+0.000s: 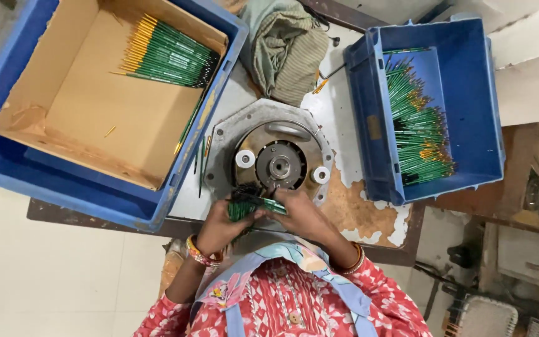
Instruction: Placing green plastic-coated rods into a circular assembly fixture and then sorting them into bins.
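A small workshop: round metal machine (277, 163), blue crates (469, 87) of green brushes (419, 128)

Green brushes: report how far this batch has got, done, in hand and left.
Done, it seems: a neat row of green brushes lies in the cardboard-lined blue crate. In hand: the left hand and right hand both grip a small bundle of brushes at the round metal machine. Left: a larger loose heap waits in the blue bin, so likely under half done.
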